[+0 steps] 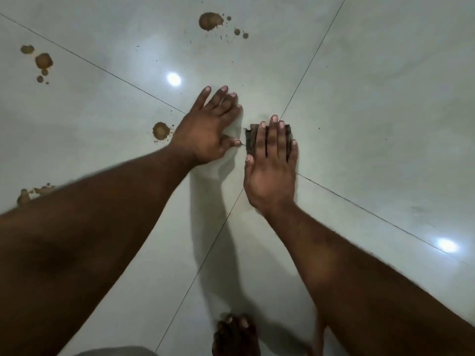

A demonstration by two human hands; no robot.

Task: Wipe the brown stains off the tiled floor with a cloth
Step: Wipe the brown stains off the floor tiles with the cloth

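Bare foot [235, 335] at bottom edge, nearest the cam, on pale tiled floor [372, 86]. Right hand [271, 165] lies flat w/ straight fingers [275, 132] pressing a dark folded cloth [250, 140] onto floor by the grout cross. Left hand [208, 129] just beside it, palm down, fingers spread, holding nothing. Brown stains: one [160, 131] near left wrist, more at top [210, 21], far left [43, 60] & beside left forearm [24, 196].

So that's two hands on the floor, left hand [209, 127] and right hand [272, 163], plus one dark cloth [250, 141]. Brown stains come in four patches: top [210, 21], far left [43, 60], middle [160, 130], left edge [24, 196]. One bare foot [235, 335] too
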